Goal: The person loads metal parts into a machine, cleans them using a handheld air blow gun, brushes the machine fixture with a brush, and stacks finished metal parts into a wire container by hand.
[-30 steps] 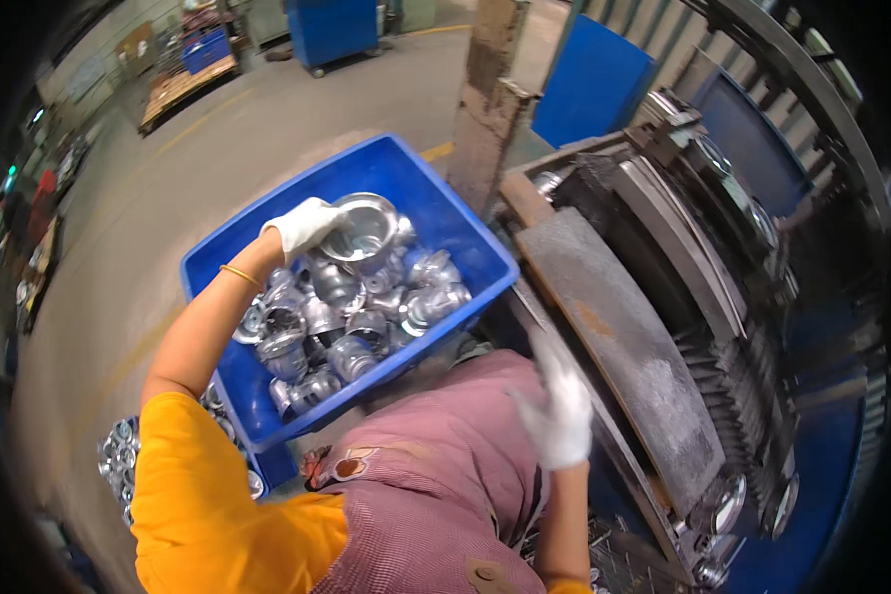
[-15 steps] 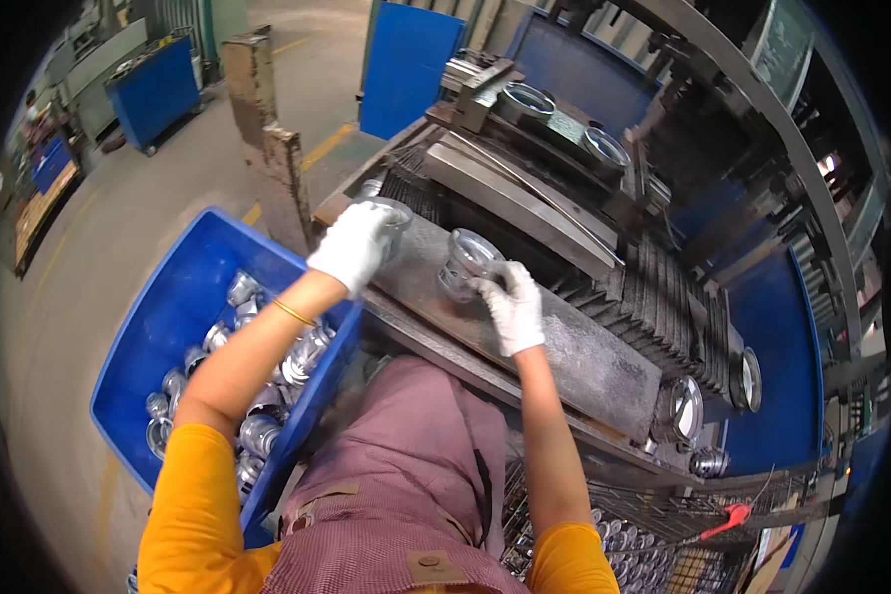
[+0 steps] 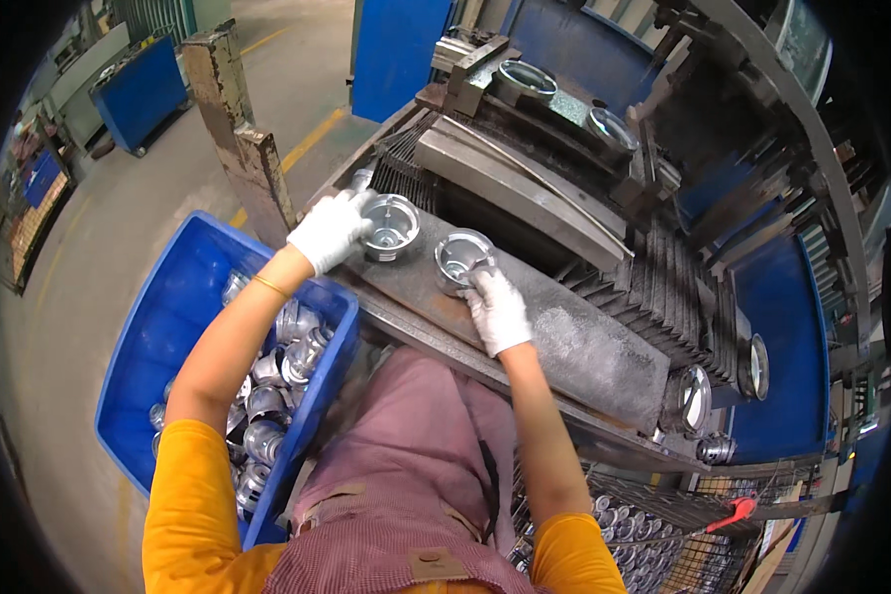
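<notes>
My left hand (image 3: 332,231), in a white glove, grips a shiny round metal cup (image 3: 390,226) at the left end of a grey steel work plate (image 3: 574,342). My right hand (image 3: 497,309), also gloved, holds a second metal cup (image 3: 462,255) standing on the same plate, a short way right of the first. Both cups sit open side up. A blue plastic bin (image 3: 158,327) at my left holds several more such metal cups (image 3: 287,361).
Behind the plate rises a dark press machine (image 3: 584,168) with round dies (image 3: 525,79) on top. A rusty post (image 3: 243,139) stands left of it. Finished round parts (image 3: 698,396) lean at the plate's right end, and a wire basket (image 3: 653,535) of parts sits below right.
I have turned from the blue bin to the machine. My left hand carried a cup from the bin onto the plate, and my right hand came down onto a second cup.
</notes>
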Demonstrator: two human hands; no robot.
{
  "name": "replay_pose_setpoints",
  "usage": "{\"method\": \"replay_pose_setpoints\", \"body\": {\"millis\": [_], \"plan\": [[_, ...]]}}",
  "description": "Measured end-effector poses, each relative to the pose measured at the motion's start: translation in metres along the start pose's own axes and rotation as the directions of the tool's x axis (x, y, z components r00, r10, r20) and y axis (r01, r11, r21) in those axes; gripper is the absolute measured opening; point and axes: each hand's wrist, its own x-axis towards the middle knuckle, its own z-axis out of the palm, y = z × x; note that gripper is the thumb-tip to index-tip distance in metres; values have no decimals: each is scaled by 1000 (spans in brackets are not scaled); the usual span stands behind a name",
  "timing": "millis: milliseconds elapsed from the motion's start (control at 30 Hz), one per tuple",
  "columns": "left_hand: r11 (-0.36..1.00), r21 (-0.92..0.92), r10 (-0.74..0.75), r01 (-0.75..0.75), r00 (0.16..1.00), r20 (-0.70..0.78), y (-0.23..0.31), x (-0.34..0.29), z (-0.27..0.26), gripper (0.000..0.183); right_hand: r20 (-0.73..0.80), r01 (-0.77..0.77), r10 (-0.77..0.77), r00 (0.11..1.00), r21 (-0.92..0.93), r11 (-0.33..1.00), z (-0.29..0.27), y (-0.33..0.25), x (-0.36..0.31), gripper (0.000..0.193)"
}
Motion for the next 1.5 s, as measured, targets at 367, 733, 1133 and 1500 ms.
{"method": "replay_pose_setpoints", "body": {"millis": [367, 733, 1133, 1500], "plan": [[972, -90, -216, 219, 976, 35, 46, 9, -43, 36, 85, -247, 237, 968, 146, 958, -74, -51, 20, 44], [940, 338, 116, -52, 978, -172, 25, 276, -91, 21, 27, -225, 310, 950, -628, 745, -200, 68, 187, 28], [947, 224, 238, -230, 971, -13, -8, 287, -91, 17, 128, 21, 91, 987, -680, 733, -212, 116, 179, 20], [968, 224, 176, -115, 945, -275, 11, 213, -144, 12, -165, 210, -365, 916, -577, 789, -252, 64, 98, 17]]}}
